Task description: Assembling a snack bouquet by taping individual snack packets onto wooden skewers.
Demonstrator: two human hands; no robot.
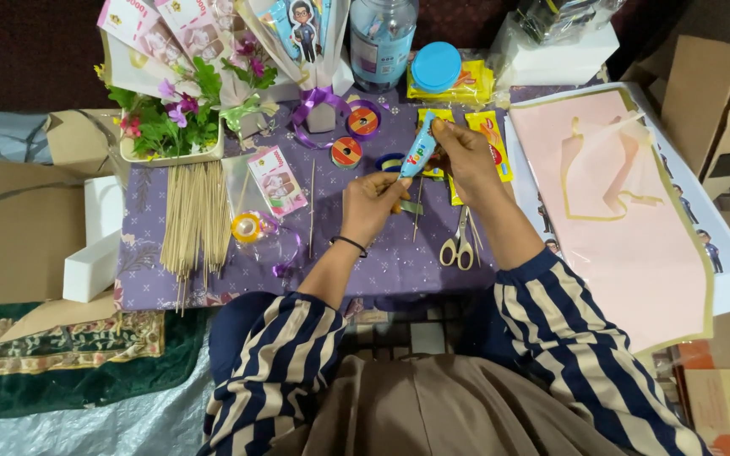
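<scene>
- A low table covered with a purple patterned cloth (pixel 382 262) fills the middle of the frame, with cardboard and a green rug at the left edge and lower left.
- The right hand (pixel 465 156), just above centre, pinches the upper end of a light blue snack packet (pixel 420 152) between thumb and fingers.
- The left hand (pixel 372 203), below and left of the right one, closes its fingertips on the packet's lower end, so the packet runs tilted between the two hands, above the cloth.
- A thin wooden stick (pixel 416 215) seems to hang down from under the packet; whether a hand grips it is hard to tell.
- Scissors with pale yellow handles (pixel 460 241) lie on the cloth directly below the right hand, blades pointing up the frame.
- Yellow snack packets (pixel 492 139) lie flat behind the right hand.
- A bundle of bamboo skewers (pixel 196 219) lies at centre left, with a roll of clear tape (pixel 247 228) just beside it on the right.
- Ribbon rolls (pixel 348 152) sit left of the hands, near a purple ribbon bow.
- A tray of artificial flowers (pixel 171 118) stands at upper left.
- A pale pink sheet with gold edging (pixel 627 211) covers the right side.
- A clear jar (pixel 382 38) and a blue lid (pixel 435 66) stand at top centre.
</scene>
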